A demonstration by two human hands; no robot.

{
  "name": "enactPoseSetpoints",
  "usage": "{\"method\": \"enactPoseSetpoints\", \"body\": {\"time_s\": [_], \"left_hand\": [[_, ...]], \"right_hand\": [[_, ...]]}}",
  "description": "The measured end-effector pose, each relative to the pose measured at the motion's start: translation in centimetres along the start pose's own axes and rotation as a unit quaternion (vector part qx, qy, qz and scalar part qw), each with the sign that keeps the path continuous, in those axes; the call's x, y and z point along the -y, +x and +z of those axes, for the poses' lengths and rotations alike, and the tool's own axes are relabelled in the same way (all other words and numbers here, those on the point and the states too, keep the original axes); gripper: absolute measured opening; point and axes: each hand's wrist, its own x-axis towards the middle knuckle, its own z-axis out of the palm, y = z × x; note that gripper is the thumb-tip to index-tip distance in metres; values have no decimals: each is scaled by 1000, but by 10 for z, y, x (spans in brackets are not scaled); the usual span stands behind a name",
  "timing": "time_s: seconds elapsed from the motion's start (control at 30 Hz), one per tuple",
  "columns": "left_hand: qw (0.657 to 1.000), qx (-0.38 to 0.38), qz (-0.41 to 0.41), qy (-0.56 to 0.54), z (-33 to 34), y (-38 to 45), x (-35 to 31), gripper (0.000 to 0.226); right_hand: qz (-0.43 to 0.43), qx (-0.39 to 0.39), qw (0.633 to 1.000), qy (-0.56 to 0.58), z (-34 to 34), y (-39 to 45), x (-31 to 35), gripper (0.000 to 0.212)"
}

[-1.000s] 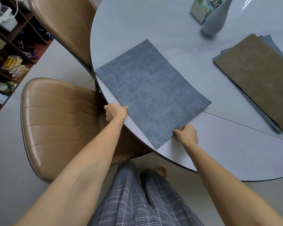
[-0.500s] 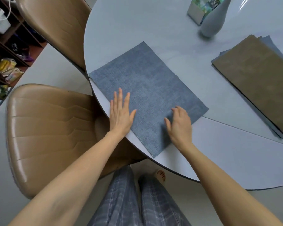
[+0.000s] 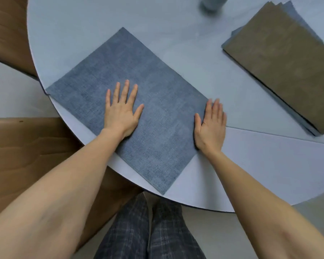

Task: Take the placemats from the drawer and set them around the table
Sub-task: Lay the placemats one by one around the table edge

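A blue-grey woven placemat (image 3: 138,71) lies flat at the near left edge of the round pale table (image 3: 251,165). Its left corner juts slightly past the rim. My left hand (image 3: 122,111) lies flat on the mat's middle, fingers spread and straight. My right hand (image 3: 210,126) rests flat across the mat's right edge, partly on the tabletop, fingers together. A stack of several placemats (image 3: 282,66), brown side up with blue ones beneath, sits at the far right.
Two brown leather chairs stand at the table's left: one (image 3: 26,156) by my left arm, another (image 3: 9,34) further back. The base of a grey vase (image 3: 211,2) shows at the top edge. My plaid trouser legs (image 3: 148,230) are below the rim.
Both hands let go of the mat's near edge and laid flat on it, then slid forward and apart across it. The camera has moved closer over the table.
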Motion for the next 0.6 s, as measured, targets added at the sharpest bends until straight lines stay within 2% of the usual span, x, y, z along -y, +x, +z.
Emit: {"method": "enactPoseSetpoints", "body": {"time_s": [0.07,0.1,0.13,0.2,0.27,0.33,0.4,0.6], "left_hand": [[1000,-15,-1,-1,-8,8,-1,59],[999,-34,6,-6,-13,16,-1,55],[998,-49,26,-13,-18,25,-1,51],[992,-55,106,-28,-23,46,0,53],[976,-11,218,-19,-26,69,-5,58],[963,32,267,-9,-24,93,-14,54],[970,32,243,-8,-22,120,-20,52],[995,-6,101,-21,-25,167,4,58]], "right_hand": [[110,4,994,7,-7,7,2,66],[129,4,992,8,-10,12,14,67],[112,-5,994,15,-11,16,33,68],[1,-10,999,39,-6,22,83,66],[-89,11,995,42,7,18,123,64],[-83,-12,996,9,21,13,138,64],[-50,-39,998,-3,28,12,138,64],[-56,-43,997,-18,31,13,140,63]]}}
